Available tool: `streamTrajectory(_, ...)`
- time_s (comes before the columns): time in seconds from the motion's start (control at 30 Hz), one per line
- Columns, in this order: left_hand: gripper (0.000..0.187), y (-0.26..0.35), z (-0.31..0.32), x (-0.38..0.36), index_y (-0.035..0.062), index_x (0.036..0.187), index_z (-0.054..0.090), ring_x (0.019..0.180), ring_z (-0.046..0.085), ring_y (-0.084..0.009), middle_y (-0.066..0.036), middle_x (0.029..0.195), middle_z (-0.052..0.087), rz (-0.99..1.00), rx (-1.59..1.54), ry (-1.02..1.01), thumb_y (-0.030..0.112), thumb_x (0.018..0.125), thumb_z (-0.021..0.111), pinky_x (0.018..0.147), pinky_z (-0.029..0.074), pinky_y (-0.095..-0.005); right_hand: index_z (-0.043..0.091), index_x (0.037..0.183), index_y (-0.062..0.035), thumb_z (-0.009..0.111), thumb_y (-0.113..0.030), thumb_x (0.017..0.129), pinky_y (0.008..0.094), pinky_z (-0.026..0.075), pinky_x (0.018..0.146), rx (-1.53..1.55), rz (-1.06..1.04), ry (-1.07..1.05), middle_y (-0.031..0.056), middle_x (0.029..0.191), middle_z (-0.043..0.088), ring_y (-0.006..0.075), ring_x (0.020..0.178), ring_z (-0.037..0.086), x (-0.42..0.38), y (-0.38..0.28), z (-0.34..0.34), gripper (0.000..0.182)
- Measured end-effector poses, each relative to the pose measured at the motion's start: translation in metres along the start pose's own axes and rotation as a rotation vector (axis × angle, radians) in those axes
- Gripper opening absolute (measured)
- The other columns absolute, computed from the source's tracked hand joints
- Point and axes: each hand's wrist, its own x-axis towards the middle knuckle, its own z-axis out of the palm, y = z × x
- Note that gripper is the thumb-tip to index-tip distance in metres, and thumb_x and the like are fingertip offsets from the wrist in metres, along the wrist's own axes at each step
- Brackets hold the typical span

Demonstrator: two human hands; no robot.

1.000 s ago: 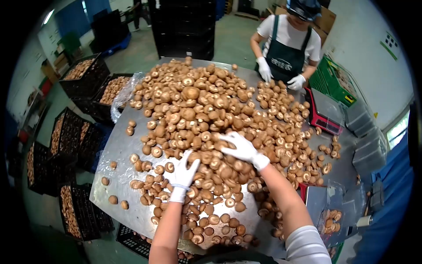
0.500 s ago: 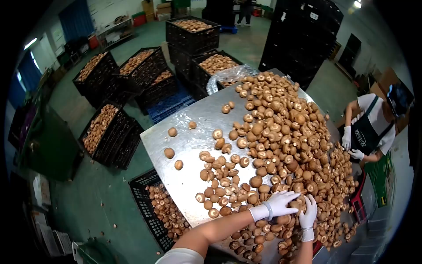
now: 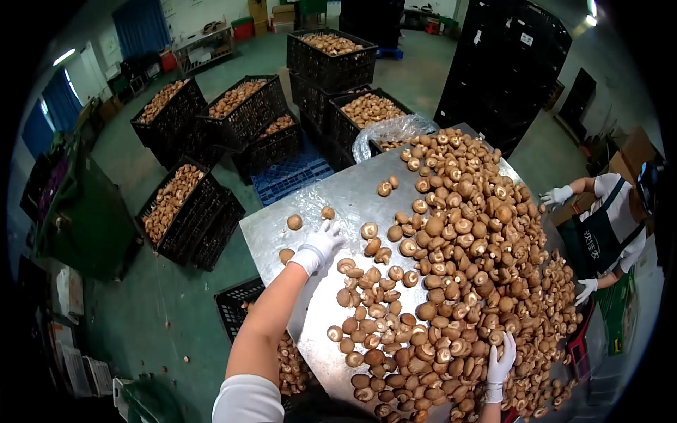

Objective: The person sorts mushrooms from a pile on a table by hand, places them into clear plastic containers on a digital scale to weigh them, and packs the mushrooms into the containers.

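Reaching left hand (image 3: 319, 248): your fingers splayed over the table (image 3: 314, 317), left of centre, gripping nothing.
Right hand (image 3: 500, 363): your fingers slightly parted, lower right; grip cannot be told.
Mushrooms (image 3: 462, 225): heaped centre to lower right.

Round the tabletop's (image 3: 314, 317) middle, the mushroom heap (image 3: 486, 247) spreads from 12 to 6 o'clock. Loose mushrooms (image 3: 294, 223) lie at 10 — the left grip (image 3: 321, 245) beside them — and the right grip (image 3: 501, 361) is at the heap at 5. Off the tabletop, mushroom-filled crates (image 3: 331, 70) stand at 10 to 11, a basket (image 3: 231, 314) at 8, a tall stack (image 3: 504, 67) at 1, a co-worker (image 3: 599, 236) at 3.
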Motion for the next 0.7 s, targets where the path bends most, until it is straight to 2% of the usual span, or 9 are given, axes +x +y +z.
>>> streamTrajectory(0.07, 0.022, -0.011, -0.013, 0.014, 0.0176, 0.107, 0.063, 0.115, 0.053, -0.0284, -0.005, 0.122, 0.058, 0.039, -0.057, -0.22, 0.022, 0.086, 0.057, 0.093, 0.045, -0.04, 0.052, 0.127, -0.0047, 0.061, -0.014, 0.083, 0.0412, 0.032, 0.103, 0.022, 0.015, -0.009, 0.0146, 0.134, 0.048, 0.0317, 0.122, 0.045, 0.0, 0.001, 0.001, 0.046)
streamTrajectory(0.23, 0.016, -0.094, -0.061, 0.018, 0.0049, 0.093, 0.064, 0.078, 0.06, -0.0169, -0.006, 0.084, 0.064, -0.124, -1.141, 0.66, 0.019, 0.088, 0.059, 0.071, 0.048, -0.0303, 0.051, 0.127, -0.0045, 0.06, -0.013, 0.084, 0.0405, 0.031, 0.104, 0.0, 0.015, 0.003, 0.0151, 0.134, 0.048, 0.0317, 0.123, 0.045, 0.001, -0.001, -0.001, 0.045)
streamTrajectory(0.37, 0.03, -0.198, -0.118, -0.049, 0.0096, 0.109, 0.058, 0.086, 0.061, -0.0162, -0.006, 0.099, 0.063, -0.596, -1.549, 1.05, 0.029, 0.086, 0.062, 0.077, 0.05, -0.0299, 0.052, 0.127, -0.004, 0.059, -0.014, 0.085, 0.041, 0.033, 0.103, 0.032, -0.016, 0.01, 0.0154, 0.135, 0.047, 0.0323, 0.123, 0.045, 0.001, -0.001, 0.002, 0.043)
streamTrajectory(0.47, 0.045, -0.306, -0.075, -0.148, 0.0025, 0.126, 0.049, 0.108, 0.058, -0.0271, -0.013, 0.123, 0.058, -0.591, -1.461, 1.205, 0.037, 0.097, 0.044, 0.094, 0.048, -0.0388, 0.052, 0.127, -0.0045, 0.059, -0.017, 0.086, 0.0409, 0.031, 0.105, 0.01, 0.024, -0.012, 0.0145, 0.136, 0.047, 0.0317, 0.124, 0.044, 0.0, 0.001, 0.001, 0.044)
streamTrajectory(0.53, 0.041, -0.385, -0.008, -0.214, 0.0017, 0.132, 0.045, 0.117, 0.052, -0.031, -0.016, 0.131, 0.051, -0.533, -1.939, 1.537, 0.011, 0.092, 0.05, 0.097, 0.044, -0.041, 0.052, 0.127, -0.0045, 0.059, -0.018, 0.086, 0.041, 0.031, 0.105, 0.022, -0.015, 0.003, 0.0142, 0.135, 0.047, 0.0318, 0.124, 0.044, 0.0, 0.005, 0.003, 0.044)
streamTrajectory(0.57, 0.049, -0.339, -0.023, -0.209, 0.0018, 0.135, 0.042, 0.118, 0.051, -0.0295, -0.018, 0.132, 0.05, -0.793, -1.755, 1.831, 0.011, 0.089, 0.055, 0.1, 0.041, -0.0387, 0.052, 0.127, -0.0045, 0.059, -0.018, 0.086, 0.041, 0.031, 0.105, 0.016, -0.006, 0.007, 0.0142, 0.135, 0.047, 0.0318, 0.124, 0.044, -0.001, 0.005, 0.004, 0.044)
streamTrajectory(0.63, 0.057, -0.287, -0.019, -0.214, 0.0019, 0.138, 0.039, 0.119, 0.05, -0.028, -0.019, 0.133, 0.048, -1.07, -1.526, 2.096, 0.011, 0.085, 0.061, 0.102, 0.038, -0.0365, 0.052, 0.127, -0.0043, 0.059, -0.018, 0.085, 0.0411, 0.031, 0.105, 0.009, -0.023, -0.009, 0.0142, 0.135, 0.047, 0.0318, 0.124, 0.044, 0.001, 0.004, 0.001, 0.044)
streamTrajectory(0.67, 0.062, -0.283, 0.004, -0.224, 0.0011, 0.138, 0.038, 0.119, 0.05, -0.0275, -0.02, 0.132, 0.049, -1.251, -1.311, 1.914, 0.012, 0.083, 0.064, 0.102, 0.038, -0.0353, 0.051, 0.127, -0.0039, 0.059, -0.018, 0.085, 0.0411, 0.031, 0.105, -0.007, -0.011, -0.03, 0.0141, 0.134, 0.047, 0.0318, 0.124, 0.044, 0.002, 0.001, -0.001, 0.045)
streamTrajectory(0.7, 0.061, -0.28, 0.03, -0.225, -0.0002, 0.136, 0.04, 0.119, 0.05, -0.0281, -0.02, 0.131, 0.049, -1.229, -0.982, 1.69, 0.012, 0.082, 0.064, 0.102, 0.038, -0.0351, 0.051, 0.127, -0.0041, 0.06, -0.018, 0.085, 0.0411, 0.031, 0.105, -0.011, -0.016, -0.043, 0.0142, 0.134, 0.047, 0.0317, 0.125, 0.043, 0.003, 0.003, -0.001, 0.045)
